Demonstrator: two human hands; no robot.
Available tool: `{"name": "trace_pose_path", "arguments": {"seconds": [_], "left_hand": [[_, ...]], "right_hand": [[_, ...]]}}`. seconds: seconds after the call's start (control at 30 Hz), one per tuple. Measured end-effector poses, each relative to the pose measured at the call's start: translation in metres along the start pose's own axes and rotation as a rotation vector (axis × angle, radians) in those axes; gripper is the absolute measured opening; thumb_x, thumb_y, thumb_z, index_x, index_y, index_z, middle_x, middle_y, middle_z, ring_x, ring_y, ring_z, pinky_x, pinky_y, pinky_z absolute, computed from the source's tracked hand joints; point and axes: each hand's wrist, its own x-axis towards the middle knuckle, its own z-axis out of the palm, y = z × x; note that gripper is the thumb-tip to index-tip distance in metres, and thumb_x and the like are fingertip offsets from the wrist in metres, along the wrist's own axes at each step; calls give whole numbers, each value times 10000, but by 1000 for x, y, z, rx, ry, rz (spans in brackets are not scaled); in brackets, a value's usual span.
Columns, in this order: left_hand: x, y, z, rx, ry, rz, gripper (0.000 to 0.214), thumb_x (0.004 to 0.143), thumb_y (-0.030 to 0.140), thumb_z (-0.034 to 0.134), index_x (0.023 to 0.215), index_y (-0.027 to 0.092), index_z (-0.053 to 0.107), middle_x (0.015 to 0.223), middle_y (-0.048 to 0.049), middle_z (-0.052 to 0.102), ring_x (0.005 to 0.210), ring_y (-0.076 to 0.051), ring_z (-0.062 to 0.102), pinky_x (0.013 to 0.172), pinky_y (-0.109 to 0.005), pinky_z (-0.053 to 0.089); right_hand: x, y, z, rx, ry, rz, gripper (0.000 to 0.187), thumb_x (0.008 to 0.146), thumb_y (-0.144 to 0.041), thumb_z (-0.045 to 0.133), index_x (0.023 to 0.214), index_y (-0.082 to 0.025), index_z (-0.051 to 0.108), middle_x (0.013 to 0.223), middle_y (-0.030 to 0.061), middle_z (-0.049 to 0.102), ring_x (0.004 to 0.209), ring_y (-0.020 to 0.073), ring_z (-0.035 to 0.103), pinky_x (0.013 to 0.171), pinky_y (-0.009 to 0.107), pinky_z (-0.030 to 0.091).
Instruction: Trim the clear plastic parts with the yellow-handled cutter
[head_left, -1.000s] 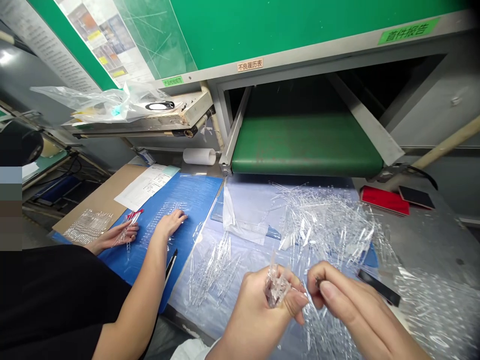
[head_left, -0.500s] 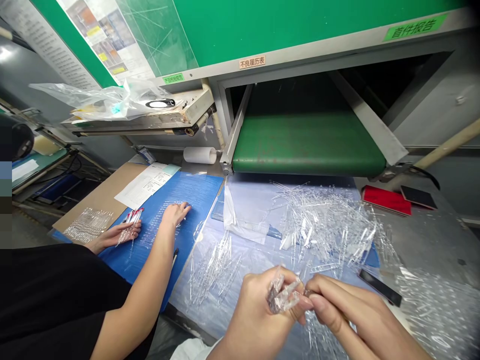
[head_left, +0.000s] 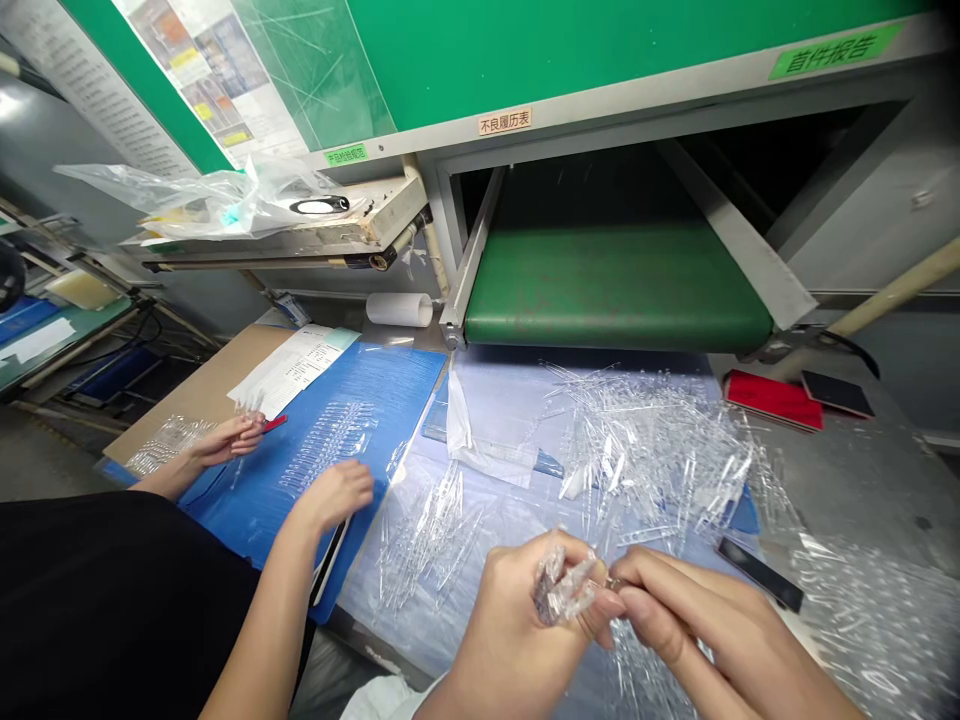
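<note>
My left hand [head_left: 521, 610] is closed around a bunch of clear plastic pieces [head_left: 564, 588], whose ends stick out above the fist. Close beside it, my right hand [head_left: 694, 625] pinches with thumb and forefinger at a small part of a clear piece between the two hands; its exact form is mostly hidden. Beyond the hands lies a large loose heap of thin clear plastic sticks [head_left: 637, 440]. A smaller pile of clear sticks [head_left: 427, 530] rests to the left of my left hand.
On the left a co-worker's arm [head_left: 262, 610] reaches over a blue mat [head_left: 397, 385] with clear sticks in rows. A green conveyor belt [head_left: 615, 285] ends behind the heap. A black bar [head_left: 760, 575] and bagged clear pieces [head_left: 885, 620] lie at right, a red block [head_left: 772, 400] farther back.
My hands stay almost in place. The co-worker's right hand has drawn back toward the body, and their other hand has shifted left and up with its clear pieces and red item.
</note>
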Motion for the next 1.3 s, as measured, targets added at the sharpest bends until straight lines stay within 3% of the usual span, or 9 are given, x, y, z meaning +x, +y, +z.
{"name": "trace_pose_path", "arguments": {"seconds": [0.73, 1.03, 1.1, 1.23, 1.3], "left_hand": [[-1, -1, -1, 41, -9, 34, 412, 760, 553, 626, 671, 157, 553, 541, -1, 523, 526, -110, 473, 539, -230, 351], [0, -1, -2, 30, 13, 74, 386, 780, 514, 623, 657, 159, 536, 532, 20, 493, 499, -89, 419, 518, -221, 323], [-1, -3, -1, 15, -8, 41, 363, 766, 486, 648, 655, 158, 538, 530, 18, 499, 496, -92, 430, 515, -222, 324], [0, -8, 2, -11, -39, -112, 352, 718, 452, 691, 622, 153, 532, 504, 13, 510, 468, -96, 436, 499, -227, 317], [1, -9, 3, -29, -22, -165, 337, 728, 435, 683, 633, 148, 536, 503, 12, 519, 481, -98, 447, 523, -231, 325]], "right_hand": [[-3, 7, -1, -18, -48, -14, 267, 969, -233, 380, 732, -241, 502, 631, -53, 570, 552, 94, 579, 532, 198, 437], [-1, 6, 10, 28, 136, -41, 271, 959, -257, 406, 734, -241, 557, 595, -40, 545, 491, 107, 516, 511, 224, 393], [-3, 8, 9, 42, 215, 34, 269, 956, -296, 414, 735, -245, 558, 602, -37, 550, 507, 117, 520, 516, 231, 398], [-5, 13, -3, -13, 551, 322, 295, 925, -431, 442, 715, -252, 548, 628, -24, 547, 548, 137, 522, 501, 237, 394], [-3, 15, -5, 12, 540, 367, 244, 868, -475, 515, 783, -256, 582, 654, -22, 555, 546, 139, 520, 490, 240, 388]]}}
